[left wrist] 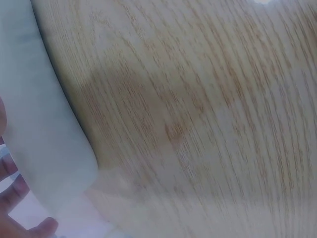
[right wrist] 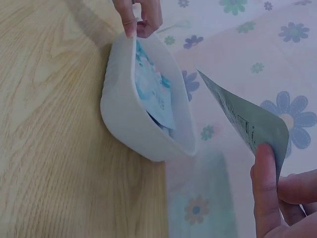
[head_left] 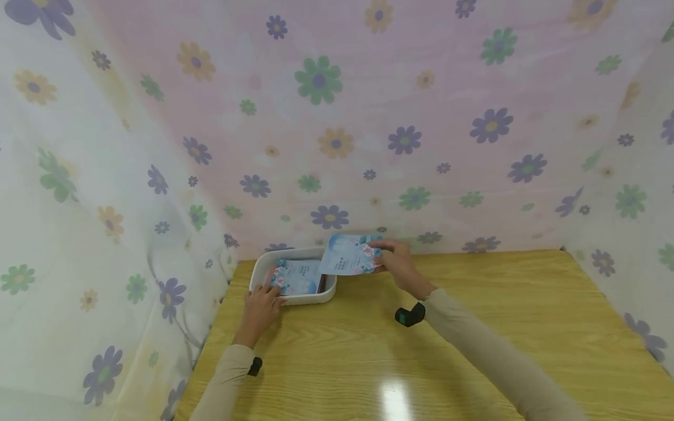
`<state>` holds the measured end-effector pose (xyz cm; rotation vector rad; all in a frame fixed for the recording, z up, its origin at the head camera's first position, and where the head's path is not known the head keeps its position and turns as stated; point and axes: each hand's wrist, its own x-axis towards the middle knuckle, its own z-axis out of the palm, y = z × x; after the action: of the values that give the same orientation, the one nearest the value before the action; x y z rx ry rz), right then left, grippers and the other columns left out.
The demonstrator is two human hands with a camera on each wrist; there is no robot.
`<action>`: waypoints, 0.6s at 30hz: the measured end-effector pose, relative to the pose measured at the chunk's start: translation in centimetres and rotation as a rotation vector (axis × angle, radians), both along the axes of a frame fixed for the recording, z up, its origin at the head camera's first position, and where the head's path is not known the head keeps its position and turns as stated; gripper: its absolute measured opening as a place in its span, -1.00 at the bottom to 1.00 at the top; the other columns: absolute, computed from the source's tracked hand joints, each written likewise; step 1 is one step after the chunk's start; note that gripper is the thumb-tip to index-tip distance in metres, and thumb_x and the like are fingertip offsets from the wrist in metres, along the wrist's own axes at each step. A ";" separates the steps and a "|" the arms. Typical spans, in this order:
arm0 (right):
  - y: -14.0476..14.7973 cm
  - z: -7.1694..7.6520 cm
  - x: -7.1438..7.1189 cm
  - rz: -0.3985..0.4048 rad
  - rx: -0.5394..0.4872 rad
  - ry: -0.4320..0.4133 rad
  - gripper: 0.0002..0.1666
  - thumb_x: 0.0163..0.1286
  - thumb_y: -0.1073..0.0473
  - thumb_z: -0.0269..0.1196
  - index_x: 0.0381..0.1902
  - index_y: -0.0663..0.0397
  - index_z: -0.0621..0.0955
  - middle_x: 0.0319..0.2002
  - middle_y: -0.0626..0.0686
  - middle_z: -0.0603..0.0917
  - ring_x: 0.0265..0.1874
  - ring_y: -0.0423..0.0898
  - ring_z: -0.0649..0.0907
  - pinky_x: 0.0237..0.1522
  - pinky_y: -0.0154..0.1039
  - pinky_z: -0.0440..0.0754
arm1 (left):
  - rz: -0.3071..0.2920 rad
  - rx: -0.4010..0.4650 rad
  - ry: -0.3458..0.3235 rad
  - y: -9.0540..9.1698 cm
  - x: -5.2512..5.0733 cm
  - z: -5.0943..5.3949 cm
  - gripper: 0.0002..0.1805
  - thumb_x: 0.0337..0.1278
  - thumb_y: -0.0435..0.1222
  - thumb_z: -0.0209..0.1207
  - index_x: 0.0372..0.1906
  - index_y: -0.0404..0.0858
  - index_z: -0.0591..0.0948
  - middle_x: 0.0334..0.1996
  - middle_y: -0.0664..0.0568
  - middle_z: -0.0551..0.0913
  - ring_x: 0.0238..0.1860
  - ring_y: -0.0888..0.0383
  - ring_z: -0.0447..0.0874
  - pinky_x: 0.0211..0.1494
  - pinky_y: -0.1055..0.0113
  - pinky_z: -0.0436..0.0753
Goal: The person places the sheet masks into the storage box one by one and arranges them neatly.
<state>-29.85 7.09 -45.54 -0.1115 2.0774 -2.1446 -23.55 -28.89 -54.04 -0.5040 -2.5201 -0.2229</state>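
Observation:
A white plastic tub (head_left: 308,300) stands at the far left of the wooden table. Inside it lie flat light-blue packets with pink flowers (head_left: 301,279), stacked, the top one face up. My left hand (head_left: 260,313) holds the tub's near left rim, thumb outside and fingers over the edge, as the right wrist view shows. With thumb and fingers my right hand (head_left: 401,270) pinches the right edge of one similar flat packet (head_left: 347,257), raised above the tub's right end. In the right wrist view the grey-green printed back of this packet (right wrist: 252,121) shows, slightly bent.
The wood-grain table (head_left: 337,362) ends just behind the tub at a flower-patterned curtain (head_left: 368,105). More of this cloth hangs on the left and right sides. A black wrist device (head_left: 411,316) is by the right cuff.

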 end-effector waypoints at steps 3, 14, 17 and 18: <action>-0.8 -0.3 -0.2 0.023 -0.019 -0.005 -0.52 0.25 0.57 0.06 0.13 0.29 0.53 0.28 0.22 0.33 -0.49 -0.03 0.62 -0.33 -0.07 0.64 | 0.011 0.012 -0.023 0.1 0.1 0.2 -0.79 0.03 -0.21 0.34 -0.38 -0.18 0.53 0.38 -0.05 0.24 -0.39 -0.12 0.42 -0.43 -0.13 0.41; -4.0 -0.9 -0.6 0.041 -0.056 -0.031 -0.51 0.22 0.59 0.08 0.10 0.27 0.56 0.21 0.24 0.43 -0.53 -0.08 0.62 -0.42 -0.18 0.64 | 0.034 0.088 -0.137 0.1 0.2 0.1 -0.84 0.10 -0.21 0.30 -0.38 -0.15 0.54 0.48 0.10 -0.01 -0.31 -0.12 0.42 -0.30 -0.16 0.40; -4.9 -1.1 -0.9 0.055 -0.050 -0.032 -0.52 0.23 0.58 0.09 0.10 0.24 0.57 0.19 0.23 0.46 -0.52 -0.09 0.62 -0.40 -0.17 0.63 | 0.036 0.100 -0.126 0.2 0.2 0.1 -0.82 0.08 -0.23 0.31 -0.40 -0.16 0.53 0.46 0.02 0.09 -0.33 -0.12 0.42 -0.30 -0.17 0.41; -5.2 -1.2 -1.1 0.058 -0.053 -0.035 -0.52 0.23 0.57 0.09 0.10 0.23 0.57 0.18 0.23 0.48 -0.52 -0.09 0.61 -0.40 -0.18 0.63 | 0.035 0.106 -0.119 0.2 0.2 0.1 -0.82 0.07 -0.23 0.32 -0.41 -0.17 0.53 0.44 0.00 0.12 -0.34 -0.12 0.42 -0.30 -0.18 0.42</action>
<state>-30.92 1.85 -46.74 -0.1371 1.9740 -2.1526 -23.38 -28.67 -53.91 -0.4150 -2.6132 -0.3817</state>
